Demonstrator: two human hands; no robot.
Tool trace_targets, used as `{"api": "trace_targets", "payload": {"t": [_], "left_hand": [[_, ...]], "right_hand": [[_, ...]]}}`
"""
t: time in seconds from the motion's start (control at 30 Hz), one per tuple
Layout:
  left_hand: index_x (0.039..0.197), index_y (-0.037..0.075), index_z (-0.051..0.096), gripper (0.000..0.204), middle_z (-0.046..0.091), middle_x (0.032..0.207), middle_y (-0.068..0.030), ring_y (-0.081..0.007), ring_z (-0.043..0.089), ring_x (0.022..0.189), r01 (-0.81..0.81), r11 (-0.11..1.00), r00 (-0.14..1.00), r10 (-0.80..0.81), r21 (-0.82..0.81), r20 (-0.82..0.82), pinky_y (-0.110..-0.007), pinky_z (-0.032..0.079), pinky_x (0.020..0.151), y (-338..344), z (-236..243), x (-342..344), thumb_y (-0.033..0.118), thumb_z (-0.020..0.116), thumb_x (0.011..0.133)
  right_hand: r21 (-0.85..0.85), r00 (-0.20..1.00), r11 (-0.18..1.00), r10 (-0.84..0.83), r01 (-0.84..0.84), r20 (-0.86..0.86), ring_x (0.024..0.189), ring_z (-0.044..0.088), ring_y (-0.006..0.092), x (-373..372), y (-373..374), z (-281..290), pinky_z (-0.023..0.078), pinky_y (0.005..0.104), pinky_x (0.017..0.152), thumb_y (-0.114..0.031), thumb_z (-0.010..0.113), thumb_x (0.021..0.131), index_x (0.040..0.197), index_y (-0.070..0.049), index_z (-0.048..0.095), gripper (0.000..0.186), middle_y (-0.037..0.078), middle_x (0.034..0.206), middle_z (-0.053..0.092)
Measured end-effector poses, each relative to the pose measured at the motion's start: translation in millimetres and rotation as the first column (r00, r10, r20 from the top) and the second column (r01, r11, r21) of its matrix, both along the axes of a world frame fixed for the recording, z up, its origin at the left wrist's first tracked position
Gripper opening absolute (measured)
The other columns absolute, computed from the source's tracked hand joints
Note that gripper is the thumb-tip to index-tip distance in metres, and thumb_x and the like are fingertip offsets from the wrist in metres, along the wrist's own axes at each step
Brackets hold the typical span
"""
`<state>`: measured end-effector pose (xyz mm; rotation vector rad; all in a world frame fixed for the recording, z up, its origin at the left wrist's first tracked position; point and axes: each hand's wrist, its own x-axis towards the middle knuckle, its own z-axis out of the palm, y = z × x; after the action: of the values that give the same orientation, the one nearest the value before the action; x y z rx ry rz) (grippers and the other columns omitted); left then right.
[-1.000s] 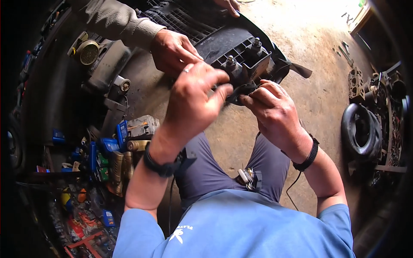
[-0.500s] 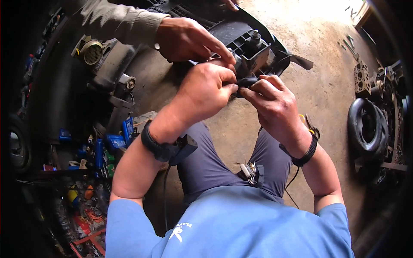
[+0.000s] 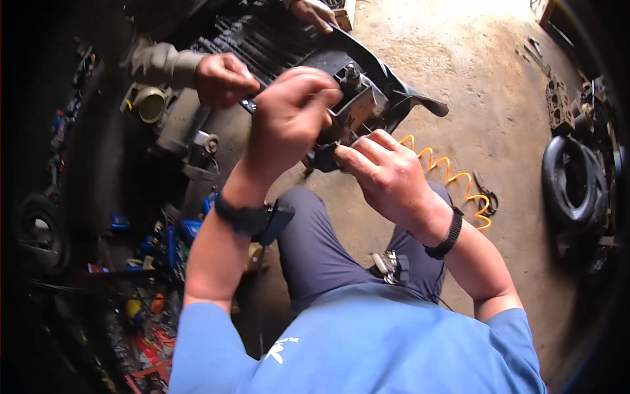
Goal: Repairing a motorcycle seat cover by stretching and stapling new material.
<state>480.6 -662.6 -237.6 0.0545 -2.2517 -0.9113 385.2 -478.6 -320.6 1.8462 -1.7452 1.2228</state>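
Note:
A large black plastic vehicle part point(image 3: 335, 56), with a slatted section and a box-like bracket point(image 3: 365, 110), is held up in front of me. My left hand point(image 3: 289, 118) is over its near left side, fingers curled but smeared by motion; what they hold, if anything, is unclear. My right hand point(image 3: 384, 171) is closed, its thumb and fingers pinching a small dark flap point(image 3: 323, 159) at the part's near edge. Another person's closed hand point(image 3: 226, 80) is just left of mine, by a dark tool-like piece. That person's other hand point(image 3: 314, 14) grips the part's far edge.
An orange coiled hose point(image 3: 453, 174) and scissors point(image 3: 487, 199) lie on the floor right of my knee. Black rubber tubes point(image 3: 567, 177) and metal parts stand far right. Engine parts point(image 3: 177, 121) and cluttered blue containers point(image 3: 187, 230) are at left.
My left hand has lifted off the near edge and moved left, blurred. The other person's hand has drawn back left. The part and my right hand appear shifted left; the orange hose shows more fully.

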Motion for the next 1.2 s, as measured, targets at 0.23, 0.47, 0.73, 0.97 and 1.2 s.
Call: {"api": "trace_targets", "payload": {"t": [0.23,0.47,0.73,0.97,1.2], "left_hand": [[0.115,-0.002,0.079,0.03,0.074,0.114,-0.0157,-0.0313,0.073,0.105,0.156,0.938,0.89,0.003,-0.311,0.456,-0.039,0.057,0.093,1,6,49,-0.001,0.086,0.085],[0.1,0.0,0.081,0.016,0.074,0.092,-0.0132,-0.0325,0.073,0.087,0.076,0.926,0.944,0.053,-0.369,0.326,-0.042,0.058,0.081,14,-7,43,-0.002,0.083,0.084],[0.097,-0.004,0.082,0.008,0.073,0.084,-0.0085,-0.0166,0.068,0.076,0.028,1.0,0.962,-0.028,0.005,0.271,-0.031,0.052,0.069,3,-19,34,-0.006,0.082,0.09],[0.099,-0.004,0.081,0.009,0.075,0.088,-0.0095,-0.0204,0.07,0.081,0.008,0.999,0.949,0.009,-0.052,0.314,-0.033,0.054,0.075,2,-33,8,-0.007,0.081,0.09],[0.097,0.006,0.081,0.012,0.073,0.087,-0.0098,-0.0319,0.069,0.086,0.057,0.933,0.959,0.048,-0.355,0.28,-0.041,0.05,0.085,-1,-35,10,0.005,0.085,0.086]], "right_hand": [[0.044,1.0,0.999,0.025,-0.024,-0.017,0.09,0.065,0.0264,-23,2,0,0.059,0.0389,0.076,-0.008,0.077,0.089,0.106,-0.01,0.069,0.019,0.005,0.092,0.063],[-0.011,1.0,1.0,0.006,-0.006,0.001,0.089,0.066,0.026,-20,-1,-5,0.059,0.038,0.076,-0.007,0.077,0.085,0.102,-0.01,0.07,0.019,0.004,0.093,0.064],[-0.01,1.0,1.0,0.014,-0.014,-0.013,0.092,0.068,0.0253,-20,-4,-8,0.06,0.0378,0.077,-0.009,0.077,0.082,0.103,-0.01,0.072,0.021,0.004,0.094,0.066],[-0.076,0.998,0.997,0.0,-0.004,-0.059,0.091,0.068,0.0253,-28,0,-10,0.061,0.0367,0.077,-0.008,0.078,0.081,0.116,-0.011,0.078,0.035,0.004,0.096,0.067],[0.003,0.998,0.999,0.052,-0.052,-0.037,0.09,0.067,0.0246,-33,4,-5,0.06,0.036,0.075,-0.006,0.08,0.08,0.128,-0.012,0.08,0.049,0.004,0.098,0.068]]}}
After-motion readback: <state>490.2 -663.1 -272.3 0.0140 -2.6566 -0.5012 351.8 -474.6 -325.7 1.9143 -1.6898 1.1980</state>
